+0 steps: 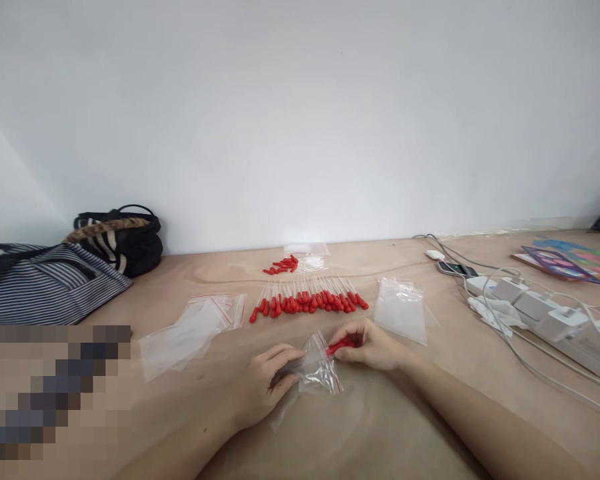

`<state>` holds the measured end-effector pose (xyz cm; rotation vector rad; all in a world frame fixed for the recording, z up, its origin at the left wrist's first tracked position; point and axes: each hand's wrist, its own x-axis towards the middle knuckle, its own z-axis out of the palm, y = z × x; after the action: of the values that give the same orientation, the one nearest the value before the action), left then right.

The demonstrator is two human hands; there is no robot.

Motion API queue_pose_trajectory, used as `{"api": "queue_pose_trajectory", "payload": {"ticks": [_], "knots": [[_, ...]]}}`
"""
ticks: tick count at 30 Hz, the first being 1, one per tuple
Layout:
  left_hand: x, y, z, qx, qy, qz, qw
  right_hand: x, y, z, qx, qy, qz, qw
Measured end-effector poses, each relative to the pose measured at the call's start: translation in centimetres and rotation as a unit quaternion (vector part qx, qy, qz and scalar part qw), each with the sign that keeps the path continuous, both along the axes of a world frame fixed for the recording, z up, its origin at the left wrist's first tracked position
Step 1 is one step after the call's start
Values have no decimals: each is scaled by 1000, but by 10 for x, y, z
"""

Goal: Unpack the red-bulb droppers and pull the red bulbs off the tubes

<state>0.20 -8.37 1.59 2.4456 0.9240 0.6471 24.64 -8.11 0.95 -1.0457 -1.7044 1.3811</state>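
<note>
My left hand (pixel 267 383) pinches a small clear zip bag (pixel 320 370) with a red seal line, holding it against the wooden table (pixel 370 427). My right hand (pixel 373 347) is closed on red-capped droppers (pixel 341 345), their red ends at the bag's mouth. Just beyond the hands lies a row of several red-capped clear droppers (pixel 307 301). A smaller heap of red caps (pixel 283 265) sits farther back by a clear bag.
Stacks of empty zip bags lie at the left (pixel 190 330) and at the right (pixel 401 309). A striped bag (pixel 40 283) and a black bag (pixel 123 240) sit at the far left. White power strips, chargers and cables (pixel 545 313) run along the right. Colourful packets (pixel 563 261) lie far right.
</note>
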Motion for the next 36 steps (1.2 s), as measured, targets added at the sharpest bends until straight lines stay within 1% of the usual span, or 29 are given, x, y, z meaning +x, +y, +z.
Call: {"api": "queue_pose_trajectory", "payload": {"ticks": [2,5,7,8,10,12,14,16,17,19,21,23,29,32,36], "knots": [[-2,1,0,3,-2,3,1000,14,4,7,-12,-10,-21,1000],[-4,1,0,4,4,7,1000,45,10,19,-20,-16,-75,997],[-5,1,0,0,6,7,1000,66,15,24,-6,-2,-135,991],[-5,1,0,-1,4,7,1000,76,17,25,6,18,-177,984],[-5,1,0,-6,-1,5,1000,88,23,25,37,63,-277,958],[-5,1,0,-10,-4,4,1000,90,27,22,69,82,-378,920],[-4,2,-1,-12,-4,4,1000,85,31,17,91,42,-463,881],[-4,2,-2,-6,-4,5,1000,76,35,9,117,-38,-513,849],[-4,3,-3,-2,-5,4,1000,72,37,6,135,-79,-523,838],[-5,3,-4,5,-4,3,1000,64,42,-3,176,-148,-513,827],[-5,3,-4,6,0,2,1000,59,46,-10,206,-198,-487,826],[-5,3,-4,4,3,3,1000,55,49,-14,221,-228,-458,830],[-6,3,-3,4,2,-2,1000,48,49,-18,236,-269,-376,855],[-6,4,-5,9,3,-4,1000,46,48,-19,238,-262,-358,864],[-7,4,-7,10,7,-7,1000,47,47,-18,231,-242,-352,874]]}}
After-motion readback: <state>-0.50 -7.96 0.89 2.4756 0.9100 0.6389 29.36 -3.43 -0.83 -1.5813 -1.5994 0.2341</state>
